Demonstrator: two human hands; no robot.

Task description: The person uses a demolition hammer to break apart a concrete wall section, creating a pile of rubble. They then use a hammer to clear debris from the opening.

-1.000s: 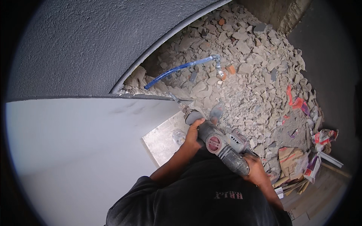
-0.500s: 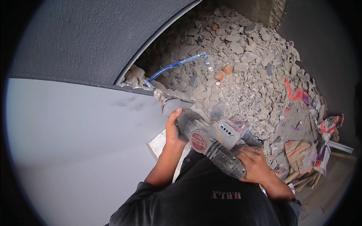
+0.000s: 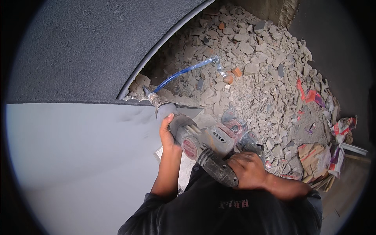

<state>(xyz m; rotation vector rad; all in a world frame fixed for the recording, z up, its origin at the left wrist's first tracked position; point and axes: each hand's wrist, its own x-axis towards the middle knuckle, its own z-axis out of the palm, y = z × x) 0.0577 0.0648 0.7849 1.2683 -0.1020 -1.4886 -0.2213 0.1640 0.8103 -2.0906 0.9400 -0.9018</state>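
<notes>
Both of my hands hold a dusty rotary hammer (image 3: 216, 138) slanted across the front of my body, its nose toward the far left. My left hand (image 3: 168, 133) wraps round its grey front barrel, thumb on top. At the rear, my right hand (image 3: 247, 169) is closed round the handle, whose grip is partly hidden by the fingers. The chisel bit (image 3: 146, 91) points at the broken, rough masonry edge (image 3: 138, 87) where the two wall faces meet. Whether its tip touches the masonry, I cannot tell. A blue pipe (image 3: 184, 71) with a fitting at its far end rises beside the bit.
A large heap of rubble (image 3: 250, 70) fills the area ahead and to the right. Torn bags (image 3: 311, 158) and wood strips (image 3: 323, 182) lie at its right edge. A dark textured wall (image 3: 90, 47) stands far left, above a smooth pale surface (image 3: 78, 149).
The rotary hammer has shifted left with both my hands on it, and its bit now sits farther left by the broken edge. My view has tilted slightly.
</notes>
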